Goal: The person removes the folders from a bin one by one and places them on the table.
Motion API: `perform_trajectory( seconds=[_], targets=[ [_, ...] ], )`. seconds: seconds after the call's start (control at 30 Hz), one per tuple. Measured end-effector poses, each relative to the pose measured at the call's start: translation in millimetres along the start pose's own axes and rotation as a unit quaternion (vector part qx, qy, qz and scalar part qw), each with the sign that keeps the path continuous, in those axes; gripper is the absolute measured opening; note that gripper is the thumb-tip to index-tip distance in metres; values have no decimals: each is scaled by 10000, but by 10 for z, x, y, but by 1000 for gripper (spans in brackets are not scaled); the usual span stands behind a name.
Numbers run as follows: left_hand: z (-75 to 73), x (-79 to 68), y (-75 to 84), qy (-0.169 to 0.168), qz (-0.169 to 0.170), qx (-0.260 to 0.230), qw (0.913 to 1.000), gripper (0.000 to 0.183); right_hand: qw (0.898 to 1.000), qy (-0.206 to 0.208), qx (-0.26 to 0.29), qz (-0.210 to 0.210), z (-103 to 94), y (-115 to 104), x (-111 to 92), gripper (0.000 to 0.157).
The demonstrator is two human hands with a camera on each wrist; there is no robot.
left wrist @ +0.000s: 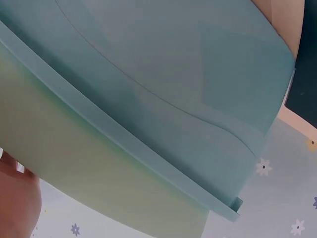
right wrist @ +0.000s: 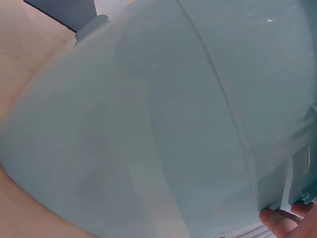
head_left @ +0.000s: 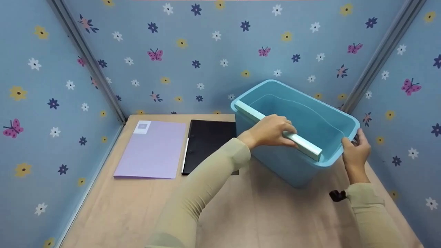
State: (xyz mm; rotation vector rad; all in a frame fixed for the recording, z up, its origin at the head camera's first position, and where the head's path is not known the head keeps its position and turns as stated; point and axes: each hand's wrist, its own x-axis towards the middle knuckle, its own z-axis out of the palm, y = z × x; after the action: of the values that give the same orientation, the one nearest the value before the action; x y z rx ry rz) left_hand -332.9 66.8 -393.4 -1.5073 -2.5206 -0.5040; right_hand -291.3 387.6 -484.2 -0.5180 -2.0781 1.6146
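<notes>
A light blue plastic bin stands tilted at an angle on the right side of the table. Along its near rim lies a pale green folder, spine upward, its lower part hidden in the bin. My left hand grips that spine near the middle. In the left wrist view the pale green folder shows beyond the bin rim, with part of my left hand at the edge. My right hand holds the bin's right end at the rim; its fingertips show beside the bin wall.
A lilac folder with a white label lies flat on the left of the wooden table. Beside it is a black folder, partly covered by my left forearm and the bin. Flower-patterned walls enclose the table on three sides.
</notes>
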Motion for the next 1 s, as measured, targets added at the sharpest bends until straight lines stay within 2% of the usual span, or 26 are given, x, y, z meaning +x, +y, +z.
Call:
perform_trajectory(
  seconds=[0.1,0.27,0.6,0.87,1.0],
  targets=[
    [-17,-28,-8,24,-66,88,9999,46,10000,2,-7,4,2,2,6,76],
    [-53,-70,-22,6,-144,-33,9999,44,10000,16,4,2,-7,1,3,76],
    [-101,-149,-69,17,39,-535,9986,35,10000,-16,40,35,-9,-4,26,77],
    [-102,-197,-106,-223,62,-368,9991,31,9998,-84,88,130,-16,0,0,77],
    [-78,-221,-120,-225,21,-274,9994,31,9997,-117,153,142,-19,7,-10,78]
  ],
)
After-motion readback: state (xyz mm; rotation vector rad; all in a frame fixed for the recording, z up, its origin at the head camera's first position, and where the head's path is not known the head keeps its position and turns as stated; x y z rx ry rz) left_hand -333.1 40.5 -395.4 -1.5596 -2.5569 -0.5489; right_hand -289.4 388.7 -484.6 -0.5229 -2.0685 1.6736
